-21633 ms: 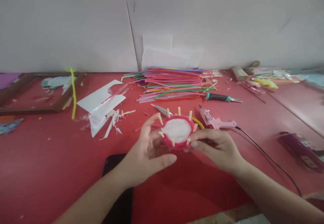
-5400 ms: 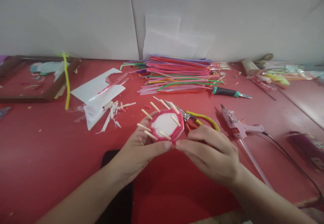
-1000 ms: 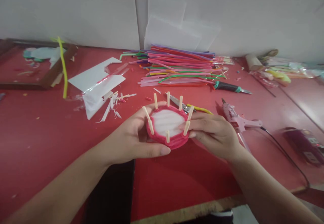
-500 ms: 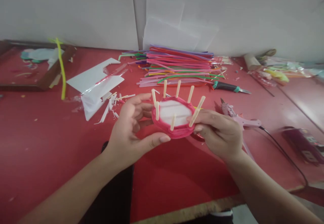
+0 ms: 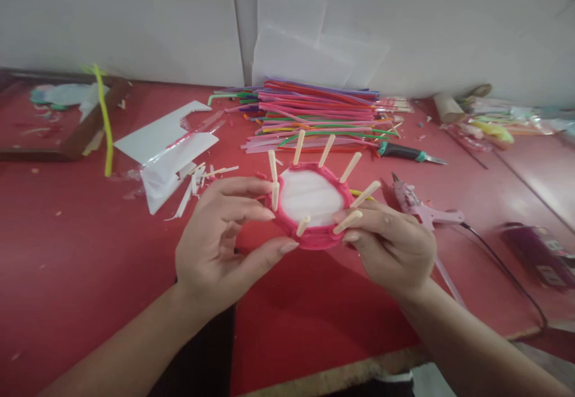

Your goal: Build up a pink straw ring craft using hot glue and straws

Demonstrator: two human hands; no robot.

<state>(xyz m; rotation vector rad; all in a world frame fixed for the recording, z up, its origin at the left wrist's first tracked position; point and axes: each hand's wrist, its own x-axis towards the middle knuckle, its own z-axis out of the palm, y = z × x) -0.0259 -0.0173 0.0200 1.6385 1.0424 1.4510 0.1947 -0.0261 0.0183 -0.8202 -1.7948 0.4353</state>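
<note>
Pink-rimmed white disc point(image 5: 312, 199) with pale sticks point(image 5: 299, 147): held above red table point(image 5: 291, 337). Right hand point(image 5: 395, 247): grip pinching rim. Left hand point(image 5: 209, 241): curled at left edge; cannot tell whether grasping. Best steadied by rim, both sides; keep pressure off sticks, some leaning outward. Pale marks on purple object point(image 5: 539, 256), far right: too blurred to read.

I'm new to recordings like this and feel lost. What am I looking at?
There is no machine: these are a person's bare hands, and every picture comes from one camera worn on the head, facing forward and down. The right hand pinches a round white piece with a pink rim and pale pegs. The left hand curls at its other edge; how firmly is hard to tell. Around them on the red table lie colourful strips, a knife and a pink glue gun.
</note>
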